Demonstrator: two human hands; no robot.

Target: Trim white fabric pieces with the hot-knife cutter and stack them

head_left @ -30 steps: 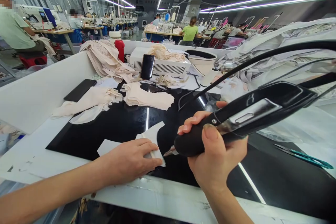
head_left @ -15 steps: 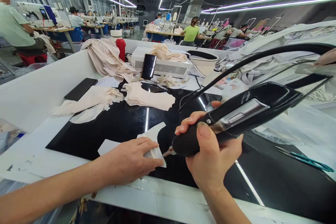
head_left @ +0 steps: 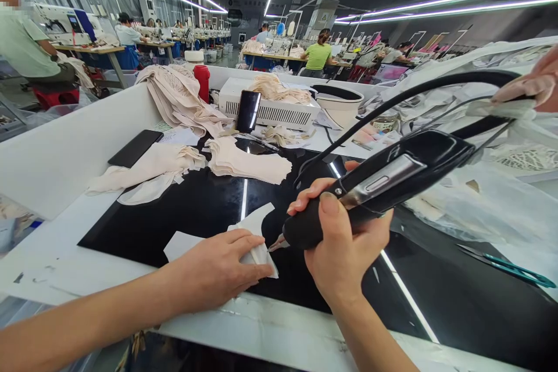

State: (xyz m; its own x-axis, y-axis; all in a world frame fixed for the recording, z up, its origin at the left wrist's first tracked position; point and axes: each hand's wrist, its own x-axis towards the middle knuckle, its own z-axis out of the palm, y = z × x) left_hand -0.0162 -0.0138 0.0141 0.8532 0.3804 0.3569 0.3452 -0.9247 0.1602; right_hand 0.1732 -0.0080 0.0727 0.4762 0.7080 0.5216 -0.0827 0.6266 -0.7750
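White fabric piece [head_left: 255, 232], thin and curved, lies on the glossy black table [head_left: 204, 209] under your flat left hand [head_left: 213, 270], while your right hand [head_left: 344, 244] wraps tightly around the smooth black cutting tool [head_left: 379, 183], its metal tip beside the fabric.

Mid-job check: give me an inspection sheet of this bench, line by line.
Surface: glossy black worktop, white rim.
Job's things: white fabric piece flat; black handheld tool, metal tip at its edge.
Clutter: beige fabric stack, dark phone, teal scissors, white box unit.
Hands: left hand pressing the fabric; right hand gripping the tool.
Cables: black hose from the tool.
Surroundings: seated workers, sewing stations; another person's hand.
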